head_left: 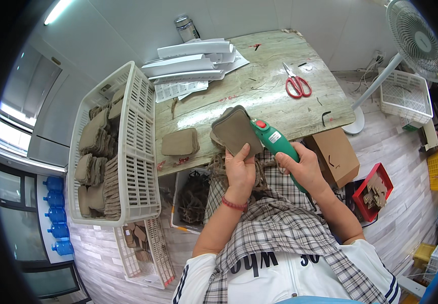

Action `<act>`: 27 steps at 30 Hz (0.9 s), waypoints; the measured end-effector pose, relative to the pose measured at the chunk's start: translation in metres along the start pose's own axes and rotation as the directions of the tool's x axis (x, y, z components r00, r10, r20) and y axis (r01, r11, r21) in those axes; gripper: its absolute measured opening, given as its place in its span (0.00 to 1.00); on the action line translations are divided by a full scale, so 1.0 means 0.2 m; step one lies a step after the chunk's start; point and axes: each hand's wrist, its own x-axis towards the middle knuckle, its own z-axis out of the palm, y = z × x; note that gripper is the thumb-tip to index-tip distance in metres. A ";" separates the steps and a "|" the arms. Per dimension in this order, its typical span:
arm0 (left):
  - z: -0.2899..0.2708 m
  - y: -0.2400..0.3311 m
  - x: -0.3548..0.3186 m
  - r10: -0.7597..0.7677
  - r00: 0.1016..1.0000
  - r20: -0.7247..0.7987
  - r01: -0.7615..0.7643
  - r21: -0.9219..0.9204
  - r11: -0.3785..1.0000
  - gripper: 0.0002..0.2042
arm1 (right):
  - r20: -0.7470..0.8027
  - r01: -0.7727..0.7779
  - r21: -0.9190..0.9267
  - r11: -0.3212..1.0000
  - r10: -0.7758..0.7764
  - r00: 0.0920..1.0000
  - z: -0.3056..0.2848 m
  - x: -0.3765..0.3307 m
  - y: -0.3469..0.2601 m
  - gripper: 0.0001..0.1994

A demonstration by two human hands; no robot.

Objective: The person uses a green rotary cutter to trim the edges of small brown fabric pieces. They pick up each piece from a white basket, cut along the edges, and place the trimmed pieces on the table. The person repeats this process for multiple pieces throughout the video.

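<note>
My left hand (241, 175) is closed on a brown padded piece (236, 131) with rounded corners, thumb on its face. It may be several layers thick. My right hand (305, 167) grips a green electric hand tool (275, 139) with a red button; its tip meets the upper right edge of the padded piece. Whether the tip touches or cuts cannot be made out. Left of my left hand, a small stack of similar brown pieces (180, 141) lies near the table's front edge. Brown strips (219, 169) hang below the held piece, over my checked apron.
On the wooden table (264, 66) lie red-handled scissors (297, 83) and paper sheets (193, 68). At left stands a white crate (140, 137) filled with brown pieces. A bin of scraps (193, 197), a cardboard box (335, 154) and a red box (386, 177) are below; a fan (419, 40) stands right.
</note>
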 end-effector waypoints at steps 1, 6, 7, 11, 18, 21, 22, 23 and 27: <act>-0.01 0.00 -0.01 -0.008 1.000 -0.006 0.008 0.004 1.000 0.23 | 0.000 0.001 -0.005 1.000 -0.001 1.000 0.00 0.00 -0.02 0.14; -0.06 0.00 -0.02 -0.054 0.998 0.012 0.053 0.049 0.997 0.21 | 0.007 0.020 0.007 1.000 -0.020 1.000 -0.04 0.01 0.00 0.18; -0.06 0.02 -0.02 -0.070 0.997 0.017 0.069 0.063 0.996 0.21 | 0.015 0.014 0.009 1.000 -0.014 1.000 -0.06 0.00 -0.01 0.18; -0.10 0.13 -0.02 -0.120 0.989 0.084 0.105 0.170 0.980 0.21 | 0.085 -0.003 -0.015 1.000 0.004 0.996 -0.13 -0.02 -0.03 0.14; -0.16 0.37 0.06 -0.256 0.951 0.173 0.158 0.437 0.885 0.23 | 0.199 0.012 -0.177 0.984 0.023 0.980 -0.25 -0.04 -0.02 0.16; -0.13 0.45 0.07 -0.337 0.929 0.152 0.207 0.540 0.816 0.24 | 0.220 0.092 -0.263 0.960 -0.033 0.975 -0.27 -0.05 -0.01 0.19; -0.12 0.47 0.06 -0.360 0.921 0.149 0.221 0.563 0.797 0.24 | 0.221 0.156 -0.294 0.943 -0.092 0.971 -0.27 -0.05 0.00 0.20; -0.12 0.49 0.06 -0.382 0.913 0.144 0.233 0.585 0.777 0.24 | 0.225 0.220 -0.323 0.920 -0.151 0.963 -0.27 -0.05 0.01 0.22; -0.13 0.50 0.05 -0.406 0.908 0.104 0.251 0.640 0.726 0.26 | 0.233 0.251 -0.369 0.895 -0.173 0.957 -0.24 -0.05 0.03 0.22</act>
